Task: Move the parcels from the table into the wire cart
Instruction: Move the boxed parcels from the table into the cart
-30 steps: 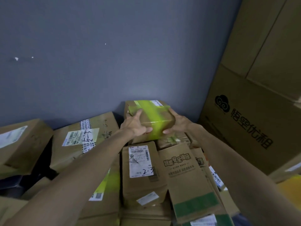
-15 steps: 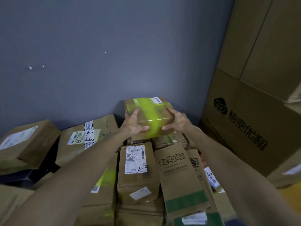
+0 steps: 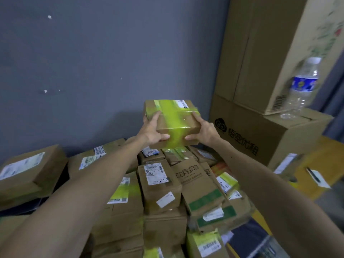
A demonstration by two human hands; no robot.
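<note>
A small brown parcel (image 3: 174, 121) crossed with yellow-green tape is held in the air above the pile, near the grey wall. My left hand (image 3: 151, 130) grips its left side, thumb under the front edge. My right hand (image 3: 203, 130) grips its right side the same way. Below it lies a heap of brown parcels (image 3: 160, 187) with white labels, several taped yellow-green or green. No wire cart shows in this view.
Large stacked cartons (image 3: 260, 127) stand at the right, with a clear water bottle (image 3: 301, 86) on top of the lower one. More boxes (image 3: 28, 174) lie at the left. A yellow surface with a pen and paper (image 3: 316, 176) is at the right.
Both hands have lifted the taped parcel up off the pile and slightly right. The view has swung to show more of the cartons and the bottle.
</note>
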